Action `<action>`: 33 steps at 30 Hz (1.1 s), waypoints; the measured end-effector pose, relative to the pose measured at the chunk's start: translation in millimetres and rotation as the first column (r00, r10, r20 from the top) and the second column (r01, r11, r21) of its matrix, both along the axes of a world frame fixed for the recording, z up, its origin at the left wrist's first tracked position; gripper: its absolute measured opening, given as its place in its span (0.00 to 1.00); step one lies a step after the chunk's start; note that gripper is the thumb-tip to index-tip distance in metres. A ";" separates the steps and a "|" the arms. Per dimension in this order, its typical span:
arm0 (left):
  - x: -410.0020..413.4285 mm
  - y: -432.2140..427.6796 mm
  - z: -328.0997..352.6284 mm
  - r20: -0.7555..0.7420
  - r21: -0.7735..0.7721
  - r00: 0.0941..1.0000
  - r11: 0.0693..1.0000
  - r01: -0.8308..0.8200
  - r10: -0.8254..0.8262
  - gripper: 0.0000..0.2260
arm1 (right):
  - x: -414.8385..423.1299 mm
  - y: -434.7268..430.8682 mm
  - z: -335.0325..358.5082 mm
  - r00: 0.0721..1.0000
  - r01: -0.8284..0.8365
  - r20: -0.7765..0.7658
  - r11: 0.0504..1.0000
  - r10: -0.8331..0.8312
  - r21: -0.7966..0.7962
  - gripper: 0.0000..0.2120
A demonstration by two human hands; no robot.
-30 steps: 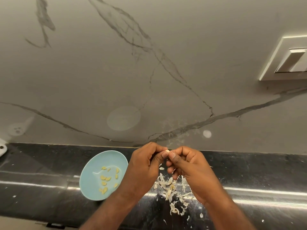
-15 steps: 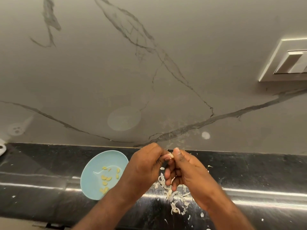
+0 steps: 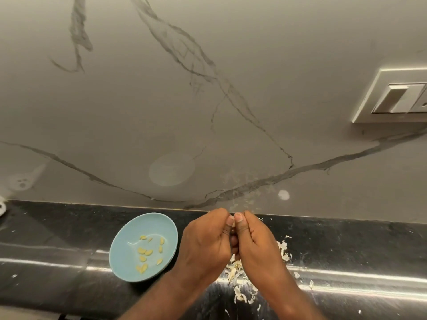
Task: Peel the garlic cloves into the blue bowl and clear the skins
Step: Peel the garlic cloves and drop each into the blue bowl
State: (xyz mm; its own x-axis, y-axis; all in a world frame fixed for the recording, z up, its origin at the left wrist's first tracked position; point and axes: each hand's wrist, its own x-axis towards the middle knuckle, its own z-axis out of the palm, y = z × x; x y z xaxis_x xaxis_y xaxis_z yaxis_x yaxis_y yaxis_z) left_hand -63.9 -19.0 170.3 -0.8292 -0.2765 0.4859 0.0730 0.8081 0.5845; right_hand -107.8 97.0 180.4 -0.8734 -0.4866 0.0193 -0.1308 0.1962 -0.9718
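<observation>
Now the blue bowl (image 3: 147, 225) sits as before at nine o'clock of the hands, peeled cloves (image 3: 145, 251) inside. The left hand (image 3: 208, 241) and right hand (image 3: 256, 243) have drawn tighter, both curled, thumbs side by side pinching a garlic clove (image 3: 233, 224) that is mostly hidden between them. Skins (image 3: 235, 273) lie at six o'clock, partly covered by the wrists.

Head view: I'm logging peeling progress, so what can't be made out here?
Clove: mostly hidden in the head view by the left hand and right hand pinching it; how peeled, unclear.
Skins: partly covered by both hands.
Switch plate: cut off by the right edge.
White object: cut off by the left edge.
</observation>
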 end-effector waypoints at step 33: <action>-16.8 -15.1 6.6 -0.026 0.436 1.000 0.900 0.014 -0.003 0.16 | -17.0 -13.6 7.7 0.858 0.251 0.507 0.787 0.089 -0.563 0.09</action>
